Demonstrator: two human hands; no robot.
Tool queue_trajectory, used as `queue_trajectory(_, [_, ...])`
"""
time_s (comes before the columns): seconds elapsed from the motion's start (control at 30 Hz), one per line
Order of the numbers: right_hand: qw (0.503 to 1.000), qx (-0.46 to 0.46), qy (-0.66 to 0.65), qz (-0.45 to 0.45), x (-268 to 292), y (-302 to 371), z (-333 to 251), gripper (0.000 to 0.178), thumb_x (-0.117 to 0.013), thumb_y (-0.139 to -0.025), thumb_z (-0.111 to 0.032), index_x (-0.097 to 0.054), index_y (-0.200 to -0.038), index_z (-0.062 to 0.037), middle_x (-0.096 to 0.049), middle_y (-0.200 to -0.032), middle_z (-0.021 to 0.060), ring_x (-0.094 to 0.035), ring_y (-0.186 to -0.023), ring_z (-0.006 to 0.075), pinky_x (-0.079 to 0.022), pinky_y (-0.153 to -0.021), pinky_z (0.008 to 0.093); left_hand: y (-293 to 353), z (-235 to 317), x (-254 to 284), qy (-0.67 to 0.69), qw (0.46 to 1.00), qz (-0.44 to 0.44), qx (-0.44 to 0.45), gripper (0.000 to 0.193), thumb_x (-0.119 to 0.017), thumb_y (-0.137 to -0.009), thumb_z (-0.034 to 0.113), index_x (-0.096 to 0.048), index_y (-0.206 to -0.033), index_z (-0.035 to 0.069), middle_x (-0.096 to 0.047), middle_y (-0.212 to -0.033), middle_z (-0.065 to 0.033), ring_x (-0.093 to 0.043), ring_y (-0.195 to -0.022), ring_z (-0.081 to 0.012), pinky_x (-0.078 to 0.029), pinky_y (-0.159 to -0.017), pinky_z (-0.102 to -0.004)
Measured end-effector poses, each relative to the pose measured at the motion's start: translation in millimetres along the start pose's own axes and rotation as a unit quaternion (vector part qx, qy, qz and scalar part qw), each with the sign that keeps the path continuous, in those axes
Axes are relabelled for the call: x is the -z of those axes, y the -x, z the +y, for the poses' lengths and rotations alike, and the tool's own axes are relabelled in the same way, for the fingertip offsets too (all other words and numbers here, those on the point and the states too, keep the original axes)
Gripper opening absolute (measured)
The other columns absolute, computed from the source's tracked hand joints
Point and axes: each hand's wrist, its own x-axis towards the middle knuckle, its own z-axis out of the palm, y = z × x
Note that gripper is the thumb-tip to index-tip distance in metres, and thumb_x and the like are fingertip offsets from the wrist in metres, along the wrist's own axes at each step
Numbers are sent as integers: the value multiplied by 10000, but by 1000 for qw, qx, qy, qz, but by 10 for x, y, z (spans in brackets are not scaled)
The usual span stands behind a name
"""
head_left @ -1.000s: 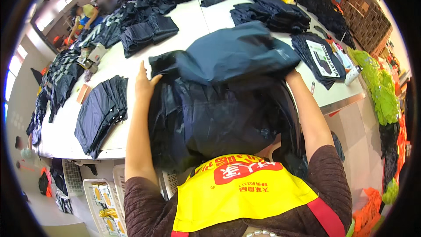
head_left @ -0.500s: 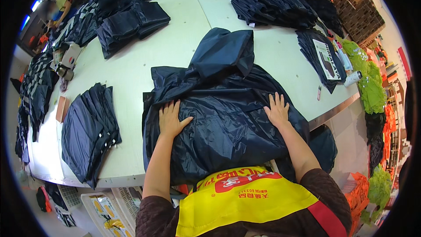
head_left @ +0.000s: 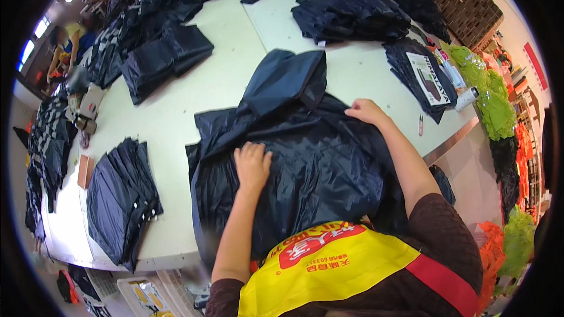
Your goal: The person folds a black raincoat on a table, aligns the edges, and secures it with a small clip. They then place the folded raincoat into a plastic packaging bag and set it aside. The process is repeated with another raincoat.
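A dark navy hooded jacket (head_left: pixel 305 164) of thin, shiny fabric lies spread on the white table in front of me, its hood (head_left: pixel 286 82) pointing away. My left hand (head_left: pixel 252 167) rests on the left part of the jacket's body, fingers bent a little and apart from the thumb. At the jacket's upper right edge, beside the hood, my right hand (head_left: pixel 367 111) has its fingers and thumb closed on the fabric. The jacket's lower end runs under my yellow apron (head_left: pixel 335 270) and is hidden there.
Folded dark piles lie at left (head_left: pixel 120 194), far left (head_left: pixel 167 58), far right (head_left: pixel 352 14) and right (head_left: pixel 411 70). Small snips (head_left: pixel 420 125) lie by the right edge near a white cup (head_left: pixel 467 98). Lime-green cloth (head_left: pixel 490 100) is heaped beyond. Another person (head_left: pixel 67 44) is at far left.
My right hand has moved up and away to the jacket's upper right edge and closed there. The left hand has shifted right. The crease across the jacket's body has changed.
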Motion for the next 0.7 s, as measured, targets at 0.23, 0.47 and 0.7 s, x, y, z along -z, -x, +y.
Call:
queue_trajectory(0.23, [942,127,201,235,-8,-1274,-439,629,-591,-742,-55,-383,-1334,-97,-402,-1337,181,-386,-1240,352,-414,-920,475,-615,405,-948,57,996,63,-36,70,-601,-792,114,-620,-831,59,-592,-683,-103,-577,-648,-285,-440,-646,-409])
queue_trajectory(0.47, [979,143,110,95,219,-2153,-661,228,-475,-812,-110,-592,-1003,-65,-619,-1002,232,-582,-994,370,-386,-914,519,-881,606,-1074,-83,989,-112,47,233,-681,-737,263,-657,-907,106,-607,-917,-72,-551,-899,-272,-418,-776,-431])
queue_trajectory(0.7, [934,337,-117,-29,1673,-951,-1924,263,-497,-789,-212,-600,-860,20,-611,-864,242,-588,-798,365,-469,-700,388,-1203,390,-1262,-120,964,-162,176,729,-637,-780,428,-363,-1372,102,-386,-1384,-151,-353,-1279,-335,-291,-997,-584])
